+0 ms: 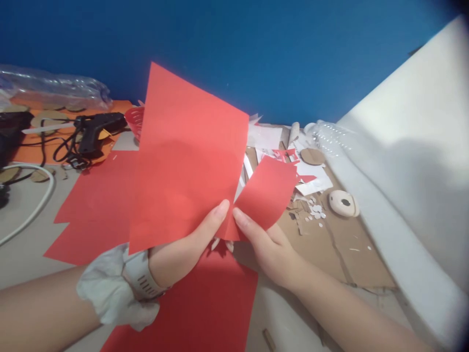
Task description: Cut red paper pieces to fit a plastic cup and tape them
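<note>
A sheet of red paper point(194, 156) is held up in the middle, split from its top edge nearly to the bottom. My left hand point(190, 254) pinches the larger piece just left of the split, thumb in front and fingers mostly hidden behind. On the other side, my right hand point(269, 252) grips the smaller flap point(269, 188) close to the same spot, its thumb across the front. Both thumbs nearly meet at the low end of the tear. More red sheets point(98, 210) lie on the table below and to the left.
At the left a black glue gun point(97, 132) with its cord rests on orange paper. A clear plastic bottle point(54, 88) lies behind it. Cardboard point(355, 249) at the right carries white paper scraps point(317, 210) and a white rounded device point(343, 203). A large white sheet point(414, 146) stands far right.
</note>
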`<state>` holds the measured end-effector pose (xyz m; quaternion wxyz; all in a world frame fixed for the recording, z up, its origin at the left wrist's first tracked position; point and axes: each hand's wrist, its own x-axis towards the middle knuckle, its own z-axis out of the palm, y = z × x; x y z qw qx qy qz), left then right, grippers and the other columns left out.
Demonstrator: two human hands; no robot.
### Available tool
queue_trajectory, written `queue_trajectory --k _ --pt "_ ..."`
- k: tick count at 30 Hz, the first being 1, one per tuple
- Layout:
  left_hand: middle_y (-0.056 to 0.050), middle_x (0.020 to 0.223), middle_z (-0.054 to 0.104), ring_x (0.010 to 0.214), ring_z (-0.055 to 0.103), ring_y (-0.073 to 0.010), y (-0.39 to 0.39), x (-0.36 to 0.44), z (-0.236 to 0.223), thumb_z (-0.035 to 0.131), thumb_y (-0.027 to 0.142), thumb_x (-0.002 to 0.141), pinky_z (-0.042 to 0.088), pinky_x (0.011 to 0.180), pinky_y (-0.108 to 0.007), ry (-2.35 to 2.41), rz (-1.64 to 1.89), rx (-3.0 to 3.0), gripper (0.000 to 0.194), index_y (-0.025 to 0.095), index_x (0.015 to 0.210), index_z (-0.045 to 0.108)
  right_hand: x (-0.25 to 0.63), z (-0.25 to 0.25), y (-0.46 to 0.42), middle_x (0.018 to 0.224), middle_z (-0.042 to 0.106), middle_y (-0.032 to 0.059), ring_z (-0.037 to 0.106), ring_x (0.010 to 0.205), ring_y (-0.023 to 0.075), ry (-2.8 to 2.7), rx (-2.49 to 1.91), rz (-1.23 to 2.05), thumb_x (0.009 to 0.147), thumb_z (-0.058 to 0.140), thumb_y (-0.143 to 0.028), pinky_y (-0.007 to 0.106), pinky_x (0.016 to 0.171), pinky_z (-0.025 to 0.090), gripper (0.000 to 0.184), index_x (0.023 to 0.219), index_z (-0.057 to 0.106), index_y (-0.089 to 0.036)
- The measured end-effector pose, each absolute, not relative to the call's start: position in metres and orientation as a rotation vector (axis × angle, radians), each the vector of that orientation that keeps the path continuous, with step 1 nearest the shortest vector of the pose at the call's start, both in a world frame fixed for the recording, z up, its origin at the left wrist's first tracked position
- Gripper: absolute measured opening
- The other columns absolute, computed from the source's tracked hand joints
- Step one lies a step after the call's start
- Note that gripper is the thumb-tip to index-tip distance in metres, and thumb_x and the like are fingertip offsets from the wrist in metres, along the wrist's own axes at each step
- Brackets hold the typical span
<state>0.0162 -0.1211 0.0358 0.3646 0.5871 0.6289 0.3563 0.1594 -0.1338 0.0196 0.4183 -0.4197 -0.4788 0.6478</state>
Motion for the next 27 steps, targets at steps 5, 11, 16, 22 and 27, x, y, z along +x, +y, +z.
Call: queue_trajectory --k 5,11,16,22,27 --pt "-0.002 0.115 0.062 0.122 0.045 -0.0318 -0.1229 0.0183 0.0330 0.055 0.058 0.072 0.023 0.113 -0.049 1.772 0.936 1.511 0.037 0.028 0.091 0.065 0.1589 0.0193 -0.1348 0.105 0.063 0.0043 0.057 0.104 0.0194 -1.196 -1.050 1.615 0.091 0.042 -0.039 0.035 0.096 0.043 0.030 0.109 0.060 -0.023" --pt "0.000 0.126 0.055 0.126 0.040 -0.0330 -0.1243 0.0192 0.0297 0.055 0.062 0.069 0.023 0.113 -0.050 1.818 0.976 1.493 0.049 0.031 0.107 0.059 0.1561 0.0188 -0.1354 0.107 0.062 0.0038 0.056 0.106 0.0181 -1.200 -1.074 1.597 0.091 0.042 -0.039 0.033 0.098 0.041 0.028 0.097 0.063 -0.022" --pt "0.001 0.124 0.057 0.127 0.039 -0.0293 -0.1251 0.0217 0.0296 0.055 0.057 0.073 0.023 0.114 -0.046 1.812 1.025 1.525 0.042 0.031 0.106 0.060 0.1540 0.0170 -0.1349 0.106 0.063 0.0051 0.055 0.106 0.0196 -1.195 -1.099 1.603 0.091 0.042 -0.040 0.035 0.099 0.040 0.029 0.097 0.063 -0.021" --pt "0.000 0.122 0.059 0.130 0.034 -0.0308 -0.1244 0.0210 0.0267 0.054 0.058 0.072 0.019 0.115 -0.048 1.815 1.036 1.567 0.044 0.031 0.107 0.061 0.1552 0.0137 -0.1352 0.097 0.065 0.0050 0.059 0.099 0.0198 -1.210 -1.100 1.593 0.091 0.042 -0.041 0.036 0.092 0.045 0.030 0.100 0.062 -0.021" --pt "-0.004 0.120 0.060 0.126 0.041 -0.0295 -0.1254 0.0198 0.0262 0.058 0.056 0.071 0.020 0.115 -0.044 1.747 0.999 1.500 0.044 0.026 0.103 0.063 0.1557 0.0151 -0.1360 0.099 0.066 0.0050 0.061 0.097 0.0211 -1.216 -1.107 1.505 0.090 0.042 -0.041 0.036 0.086 0.049 0.031 0.110 0.058 -0.023"
